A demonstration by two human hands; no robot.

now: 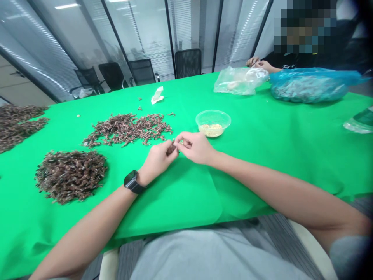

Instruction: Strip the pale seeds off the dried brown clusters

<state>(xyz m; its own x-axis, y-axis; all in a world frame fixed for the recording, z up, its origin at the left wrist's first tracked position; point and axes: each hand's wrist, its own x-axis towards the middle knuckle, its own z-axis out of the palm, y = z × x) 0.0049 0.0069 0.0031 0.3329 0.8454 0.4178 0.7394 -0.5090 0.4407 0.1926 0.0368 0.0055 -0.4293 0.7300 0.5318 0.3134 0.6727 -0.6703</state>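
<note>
My left hand point(159, 158), with a black watch on its wrist, is closed in a pinch on a small brown dried piece point(173, 144), mostly hidden by the fingers. Fingertip to fingertip with it, my right hand point(196, 148) is also pinched, and what it holds is too small to make out. A clear plastic bowl point(213, 118) with pale yellowish bits in its bottom stands just beyond my right hand. Past my left hand lies a loose spread of brown, twiggy dried pieces point(131, 128). A denser heap of the same kind point(71, 175) sits to the left.
More brown piles point(20, 122) lie at the far left of the green-covered table point(180, 202). A crumpled white paper point(157, 95), a clear bag point(233, 81) and a filled blue bag point(309, 86) are farther back. Another person's hands point(259, 64) are behind the clear bag.
</note>
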